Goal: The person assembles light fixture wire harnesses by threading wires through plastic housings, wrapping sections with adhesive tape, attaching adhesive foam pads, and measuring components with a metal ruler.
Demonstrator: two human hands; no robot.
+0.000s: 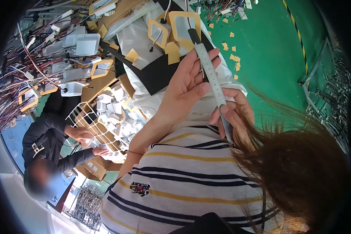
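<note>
A steel ruler point(211, 74) with printed numbers slants across the middle of the view. My left hand point(185, 84) is closed around its upper part, thumb resting along the edge and fingers behind. Lower down, my right hand point(238, 115) grips the ruler's other end, partly covered by loose hair. A short black sleeve point(194, 36) on a cable meets the ruler's top end. Just beyond it lies a white panel with a yellow frame point(185, 24), and a second yellow-framed piece point(158, 33) sits to its left.
Yellow paper pieces point(132, 55) lie on the black sheet point(152, 76) and floor. Bundled wires with white housings point(87, 45) fill the left. A co-worker's hands point(82, 135) are over a white wire basket point(90, 119). Striped tape point(296, 33) crosses the green floor.
</note>
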